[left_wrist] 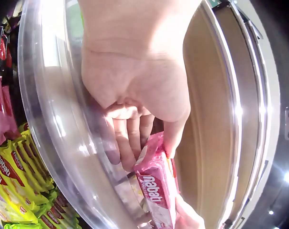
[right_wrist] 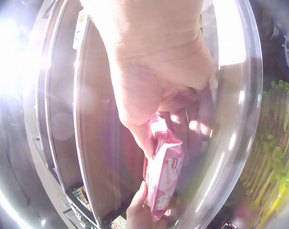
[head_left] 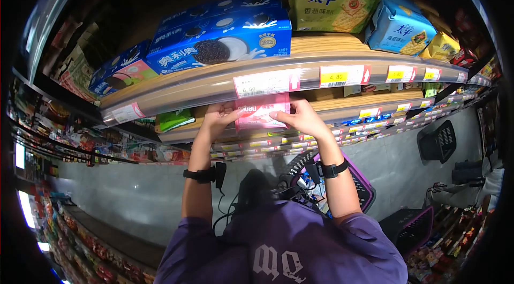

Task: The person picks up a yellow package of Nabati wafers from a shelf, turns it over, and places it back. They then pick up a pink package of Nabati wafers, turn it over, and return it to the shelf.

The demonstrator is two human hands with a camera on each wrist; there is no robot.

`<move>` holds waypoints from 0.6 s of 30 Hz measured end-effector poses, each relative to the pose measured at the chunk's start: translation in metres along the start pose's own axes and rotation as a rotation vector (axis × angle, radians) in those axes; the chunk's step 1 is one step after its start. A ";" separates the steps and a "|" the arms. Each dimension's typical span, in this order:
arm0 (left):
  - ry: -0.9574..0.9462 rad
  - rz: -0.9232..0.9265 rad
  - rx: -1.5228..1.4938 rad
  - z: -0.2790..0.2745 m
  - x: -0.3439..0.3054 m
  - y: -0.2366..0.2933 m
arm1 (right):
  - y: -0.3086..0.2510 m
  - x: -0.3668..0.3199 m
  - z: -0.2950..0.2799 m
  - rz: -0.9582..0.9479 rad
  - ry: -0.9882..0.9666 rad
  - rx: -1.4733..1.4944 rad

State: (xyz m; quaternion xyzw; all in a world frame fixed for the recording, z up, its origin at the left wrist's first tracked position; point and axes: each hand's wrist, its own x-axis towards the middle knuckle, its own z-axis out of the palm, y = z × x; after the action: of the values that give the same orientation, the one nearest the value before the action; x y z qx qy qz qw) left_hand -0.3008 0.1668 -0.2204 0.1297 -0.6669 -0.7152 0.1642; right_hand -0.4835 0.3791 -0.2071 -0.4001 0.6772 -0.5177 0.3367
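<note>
A pink nabati wafer pack [head_left: 262, 114] is held level between both hands, just below a shelf's front edge in the head view. The left hand [head_left: 218, 118] pinches its left end, thumb on the near face and fingers behind. On its right end the right hand [head_left: 306, 119] has the same grip. Seen from the left wrist, the left hand [left_wrist: 135, 90] has its thumb along one side of the pack [left_wrist: 156, 191]. In the right wrist view, the right hand [right_wrist: 159, 81] pinches the pack [right_wrist: 164, 176] by its near end.
Blue cookie boxes [head_left: 219, 43], a green cracker pack [head_left: 332, 6] and a light blue pack [head_left: 400, 29] stand on the upper shelf. Yellow wafer packs [left_wrist: 10, 176] lie beyond the shelf lip. Below, a purple-rimmed basket [head_left: 360, 181] holds goods; a black basket [head_left: 436, 142] is on the floor.
</note>
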 end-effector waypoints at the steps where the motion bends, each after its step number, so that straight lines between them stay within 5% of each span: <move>1: 0.005 0.007 -0.007 0.001 0.001 0.000 | -0.001 0.001 -0.001 -0.008 0.004 -0.010; 18: -0.039 0.030 -0.026 -0.007 0.002 -0.008 | -0.004 -0.002 0.000 -0.004 0.006 -0.032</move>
State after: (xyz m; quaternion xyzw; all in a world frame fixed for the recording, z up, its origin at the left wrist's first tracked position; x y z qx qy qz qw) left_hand -0.3001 0.1606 -0.2287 0.1035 -0.6623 -0.7238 0.1635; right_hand -0.4820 0.3806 -0.2032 -0.4055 0.6855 -0.5086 0.3270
